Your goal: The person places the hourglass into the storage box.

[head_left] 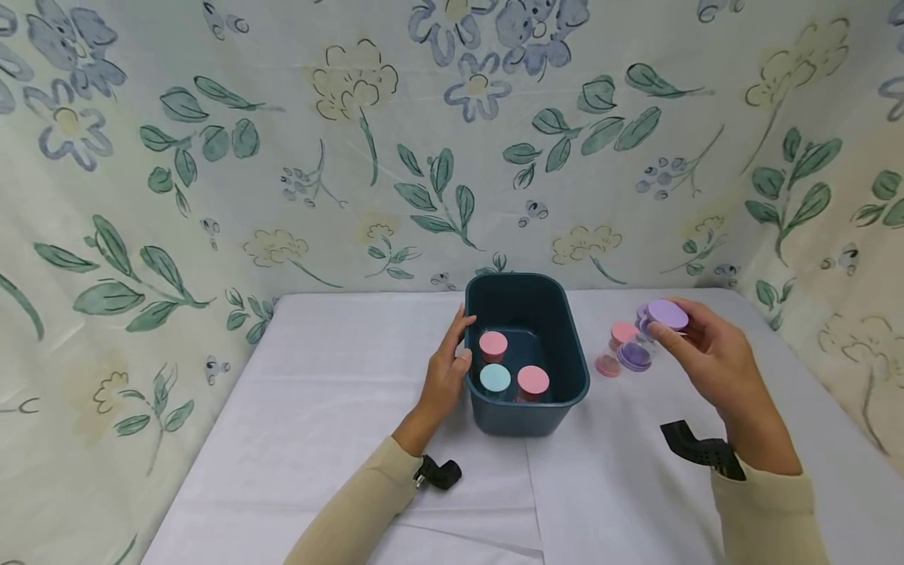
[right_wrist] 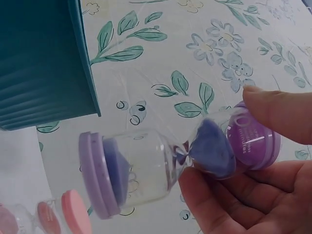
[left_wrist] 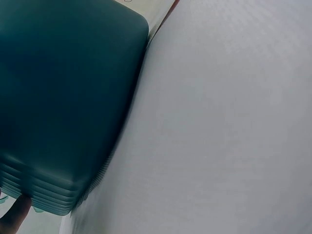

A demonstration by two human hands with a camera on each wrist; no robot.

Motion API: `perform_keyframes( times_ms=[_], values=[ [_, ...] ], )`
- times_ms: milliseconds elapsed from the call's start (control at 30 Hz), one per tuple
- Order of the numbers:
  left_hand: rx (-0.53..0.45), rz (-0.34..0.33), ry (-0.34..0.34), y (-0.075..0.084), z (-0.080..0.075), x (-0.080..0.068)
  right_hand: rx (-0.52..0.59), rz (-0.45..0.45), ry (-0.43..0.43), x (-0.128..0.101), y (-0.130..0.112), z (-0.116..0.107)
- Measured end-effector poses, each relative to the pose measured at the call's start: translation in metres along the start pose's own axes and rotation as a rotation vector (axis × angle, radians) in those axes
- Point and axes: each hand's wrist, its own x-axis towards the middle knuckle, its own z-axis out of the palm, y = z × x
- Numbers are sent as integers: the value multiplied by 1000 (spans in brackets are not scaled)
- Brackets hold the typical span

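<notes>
My right hand (head_left: 713, 357) pinches a sand timer (right_wrist: 151, 165) with purple caps and bluish-purple sand by one end, thumb on the cap. It is tilted, with sand in both bulbs. In the head view, its purple cap (head_left: 667, 314) shows by the fingers. Close by, a pink-capped sand timer (head_left: 623, 333) stands on the table, partly hidden. My left hand (head_left: 445, 377) touches the left side of a dark teal bin (head_left: 530, 420), fingers fairly straight. One fingertip (left_wrist: 19, 209) meets its ribbed part in the left wrist view.
Inside the bin are two pink-capped timers (head_left: 533, 380) and one light-blue-capped timer (head_left: 495, 378), all towards the near end. A white cloth (head_left: 339, 392) covers the table. A floral curtain (head_left: 353, 196) hangs behind it.
</notes>
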Motion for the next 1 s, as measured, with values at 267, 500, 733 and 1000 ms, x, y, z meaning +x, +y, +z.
perform_keyframes(
  times_ms=[267, 500, 733, 1000],
  values=[
    [16, -7, 4, -1, 1, -4, -5, -55, 6, -6, -8, 5],
    [19, 2, 4, -2, 2, -1, 38, -78, 2, -5, -12, 11],
    [33, -5, -3, -2, 3, 0, 94, -148, -21, -6, -16, 14],
    [49, 6, 4, 0, -1, -1, 112, -195, -18, -7, -29, 20]
  ],
)
